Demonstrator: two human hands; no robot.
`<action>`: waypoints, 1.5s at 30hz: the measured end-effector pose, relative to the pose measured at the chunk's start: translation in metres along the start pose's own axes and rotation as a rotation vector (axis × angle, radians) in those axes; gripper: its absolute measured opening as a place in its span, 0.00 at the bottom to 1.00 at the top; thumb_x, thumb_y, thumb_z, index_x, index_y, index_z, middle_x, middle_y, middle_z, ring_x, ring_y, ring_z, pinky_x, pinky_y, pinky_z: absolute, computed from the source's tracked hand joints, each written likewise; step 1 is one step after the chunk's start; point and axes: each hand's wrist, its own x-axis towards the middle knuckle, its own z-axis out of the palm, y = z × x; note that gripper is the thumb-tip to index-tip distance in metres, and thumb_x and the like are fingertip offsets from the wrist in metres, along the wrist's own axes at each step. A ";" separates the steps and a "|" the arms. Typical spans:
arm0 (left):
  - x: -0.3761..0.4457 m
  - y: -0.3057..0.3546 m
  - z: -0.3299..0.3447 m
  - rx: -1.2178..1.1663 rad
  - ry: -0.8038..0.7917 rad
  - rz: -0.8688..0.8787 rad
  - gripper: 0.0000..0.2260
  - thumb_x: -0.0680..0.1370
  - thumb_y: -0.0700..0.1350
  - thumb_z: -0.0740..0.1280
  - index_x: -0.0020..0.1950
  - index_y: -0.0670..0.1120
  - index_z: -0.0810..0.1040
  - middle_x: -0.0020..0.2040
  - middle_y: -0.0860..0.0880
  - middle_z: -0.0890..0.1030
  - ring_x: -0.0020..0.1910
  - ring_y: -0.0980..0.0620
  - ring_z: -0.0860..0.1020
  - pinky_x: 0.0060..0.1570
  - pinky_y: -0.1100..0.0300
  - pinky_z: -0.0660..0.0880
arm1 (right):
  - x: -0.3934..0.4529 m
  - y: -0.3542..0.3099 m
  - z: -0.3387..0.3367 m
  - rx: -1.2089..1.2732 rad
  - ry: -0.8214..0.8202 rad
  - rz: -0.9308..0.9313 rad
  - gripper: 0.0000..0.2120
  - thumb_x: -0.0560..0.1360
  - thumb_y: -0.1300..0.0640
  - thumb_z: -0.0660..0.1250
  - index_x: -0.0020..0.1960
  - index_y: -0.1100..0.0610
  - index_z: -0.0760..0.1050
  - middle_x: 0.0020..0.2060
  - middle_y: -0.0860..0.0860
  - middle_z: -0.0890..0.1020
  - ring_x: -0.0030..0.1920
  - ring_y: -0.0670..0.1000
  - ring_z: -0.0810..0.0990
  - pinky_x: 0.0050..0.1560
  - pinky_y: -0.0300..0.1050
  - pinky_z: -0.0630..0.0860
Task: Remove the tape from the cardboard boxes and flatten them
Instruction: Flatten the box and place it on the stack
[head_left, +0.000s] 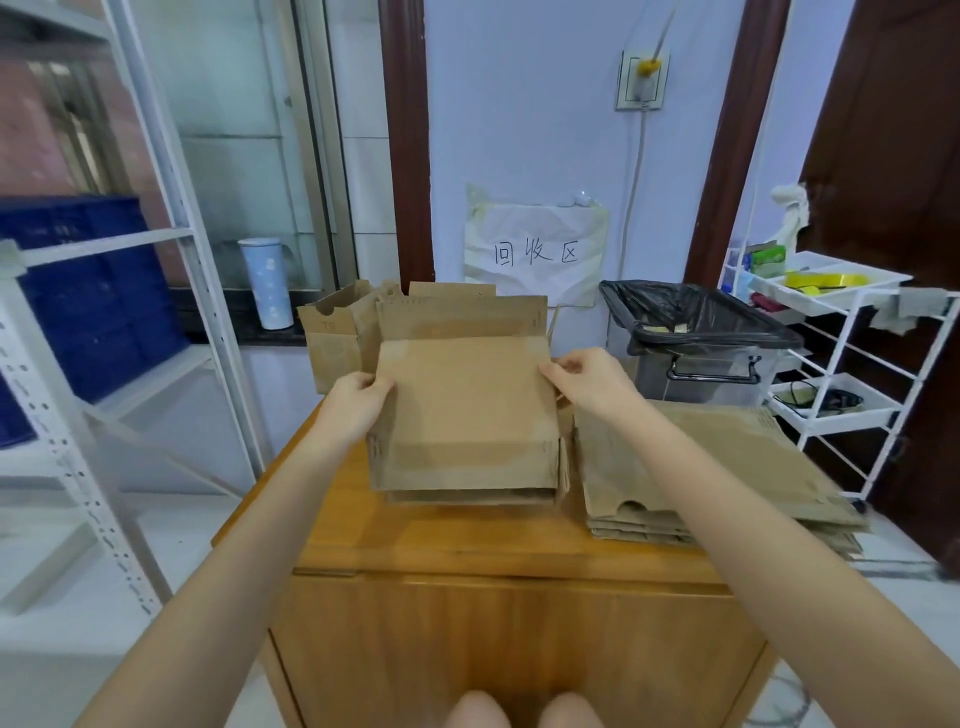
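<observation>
A brown cardboard box (465, 415) stands on the wooden cabinet top (441, 535), its broad face tilted toward me. My left hand (356, 402) grips its left edge and my right hand (587, 382) pinches its upper right corner. No tape is plain to see on the face. Behind it stand more cardboard boxes (337, 332) with flaps up. A stack of flattened cardboard (727, 467) lies on the cabinet to the right, under my right forearm.
A bin lined with a black bag (696, 332) stands behind the flat stack. A white wire rack (841, 364) is at the right, a white metal shelf with blue crates (88, 296) at the left. A paper sign (535, 254) hangs on the wall.
</observation>
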 end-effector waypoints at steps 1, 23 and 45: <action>0.004 -0.001 0.000 0.026 -0.022 -0.029 0.13 0.81 0.50 0.60 0.45 0.42 0.75 0.44 0.44 0.77 0.42 0.47 0.75 0.42 0.56 0.69 | 0.002 0.000 0.003 -0.042 -0.030 0.025 0.20 0.78 0.46 0.62 0.47 0.63 0.81 0.37 0.53 0.85 0.42 0.53 0.84 0.54 0.50 0.78; -0.006 -0.027 0.017 -0.009 -0.192 -0.276 0.12 0.82 0.42 0.59 0.64 0.41 0.74 0.58 0.43 0.77 0.56 0.45 0.75 0.58 0.52 0.72 | -0.006 0.036 0.052 0.025 -0.236 0.182 0.21 0.80 0.52 0.61 0.57 0.72 0.76 0.42 0.63 0.80 0.40 0.54 0.76 0.40 0.44 0.73; -0.062 -0.114 0.061 0.084 0.136 0.077 0.37 0.65 0.56 0.78 0.70 0.48 0.69 0.64 0.50 0.76 0.64 0.49 0.73 0.59 0.50 0.74 | -0.030 0.007 0.059 -0.737 -0.282 -0.598 0.45 0.68 0.28 0.63 0.76 0.50 0.57 0.74 0.51 0.62 0.73 0.53 0.61 0.71 0.52 0.59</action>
